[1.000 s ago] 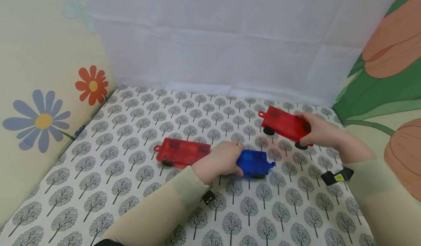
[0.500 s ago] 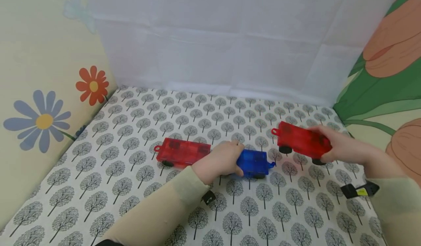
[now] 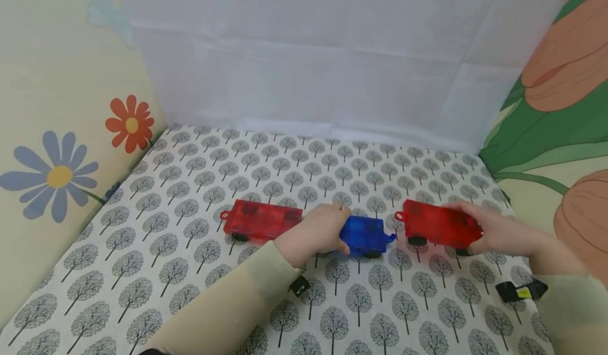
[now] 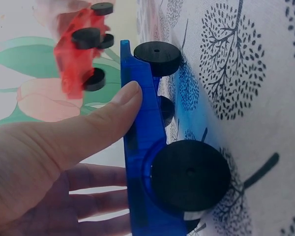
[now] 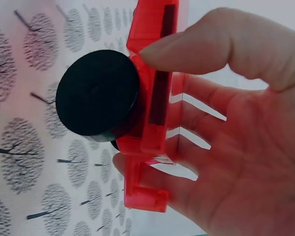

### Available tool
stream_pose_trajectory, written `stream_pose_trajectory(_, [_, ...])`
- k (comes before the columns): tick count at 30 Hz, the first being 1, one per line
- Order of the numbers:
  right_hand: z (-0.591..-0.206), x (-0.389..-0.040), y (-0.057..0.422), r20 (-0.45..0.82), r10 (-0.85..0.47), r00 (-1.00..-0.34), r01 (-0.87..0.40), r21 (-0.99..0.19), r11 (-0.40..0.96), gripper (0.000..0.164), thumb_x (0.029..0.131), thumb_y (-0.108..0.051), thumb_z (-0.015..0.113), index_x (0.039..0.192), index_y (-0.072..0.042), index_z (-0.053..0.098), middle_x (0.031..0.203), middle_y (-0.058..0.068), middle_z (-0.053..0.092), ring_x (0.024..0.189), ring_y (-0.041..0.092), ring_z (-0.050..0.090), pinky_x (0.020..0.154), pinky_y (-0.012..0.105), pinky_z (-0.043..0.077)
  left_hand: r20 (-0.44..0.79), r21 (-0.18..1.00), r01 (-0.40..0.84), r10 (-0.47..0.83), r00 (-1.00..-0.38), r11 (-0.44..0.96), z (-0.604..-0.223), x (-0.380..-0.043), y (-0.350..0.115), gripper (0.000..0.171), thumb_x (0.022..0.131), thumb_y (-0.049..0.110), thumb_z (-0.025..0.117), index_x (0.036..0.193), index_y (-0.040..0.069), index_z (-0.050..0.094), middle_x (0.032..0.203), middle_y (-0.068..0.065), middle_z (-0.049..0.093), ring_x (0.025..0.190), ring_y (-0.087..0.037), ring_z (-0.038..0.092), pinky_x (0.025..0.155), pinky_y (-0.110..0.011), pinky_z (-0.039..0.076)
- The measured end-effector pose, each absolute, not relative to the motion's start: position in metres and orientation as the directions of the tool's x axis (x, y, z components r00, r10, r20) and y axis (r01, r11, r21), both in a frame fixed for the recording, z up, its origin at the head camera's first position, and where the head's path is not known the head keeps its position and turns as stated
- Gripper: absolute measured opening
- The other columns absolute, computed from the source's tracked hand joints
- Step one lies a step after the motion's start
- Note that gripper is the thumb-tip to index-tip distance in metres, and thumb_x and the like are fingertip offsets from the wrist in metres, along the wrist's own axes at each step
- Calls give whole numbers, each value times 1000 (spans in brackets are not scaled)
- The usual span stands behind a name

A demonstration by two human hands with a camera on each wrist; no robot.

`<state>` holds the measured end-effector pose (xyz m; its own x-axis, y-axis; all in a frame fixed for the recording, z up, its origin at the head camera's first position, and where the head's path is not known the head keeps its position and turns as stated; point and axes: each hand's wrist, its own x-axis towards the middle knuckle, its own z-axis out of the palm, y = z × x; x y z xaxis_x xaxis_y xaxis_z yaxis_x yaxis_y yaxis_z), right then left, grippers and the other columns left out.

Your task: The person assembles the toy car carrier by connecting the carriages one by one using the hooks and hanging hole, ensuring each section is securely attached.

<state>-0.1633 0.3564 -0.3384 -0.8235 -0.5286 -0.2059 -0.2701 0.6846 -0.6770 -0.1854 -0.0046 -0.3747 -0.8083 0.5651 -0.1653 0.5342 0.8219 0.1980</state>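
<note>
My left hand (image 3: 319, 228) grips a translucent blue toy train car (image 3: 364, 234) across its sides, thumb on the near side. Its black wheels (image 4: 191, 174) face the cloth, and a hook (image 3: 390, 238) sticks out at its right end. To the right, my right hand (image 3: 499, 231) pinches a red toy train car (image 3: 439, 223) by its right end, close over the cloth. A ring (image 3: 400, 216) on the red car's left end stands near the blue hook, a small gap between them. Another red toy train car (image 3: 263, 220) sits left of the blue one, its right end hidden behind my left hand.
A cloth printed with grey trees (image 3: 190, 270) covers the surface. White fabric (image 3: 304, 54) hangs along the back. Flower-printed panels stand at the left (image 3: 71, 80) and right (image 3: 560, 133).
My right hand has brought its red car to the right, then nearer and lower, until the ring is level with the blue hook area. My left hand and the other cars have stayed put.
</note>
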Motion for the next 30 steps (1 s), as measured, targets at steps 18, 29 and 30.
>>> stream_pose_trajectory(18, [-366,-161,353,-248,-518,-819,-262,-642,720,88,61,9,71,143,-3,42,136,21,45,105,31,47,76,36,48,-153,177,547,572,-806,818,-375,-185,-5,81,72,52,84,134,9,56,120,-8,58,104,-26,59,91,-38,49])
stream_pose_trajectory(29, [-370,-160,352,-256,-512,-820,-234,-667,707,89,60,12,71,143,-3,41,135,22,46,104,32,48,75,38,49,-150,182,547,573,-806,817,-375,-185,-5,79,72,52,85,133,9,57,119,-8,58,103,-26,59,90,-38,49])
stream_pose_trajectory(30, [-370,-160,352,-259,-508,-821,-224,-672,706,90,60,13,71,143,-3,41,135,22,46,105,33,47,75,38,49,-149,182,548,574,-805,816,-375,-185,-5,79,72,52,85,133,9,57,119,-8,58,103,-26,59,90,-38,49])
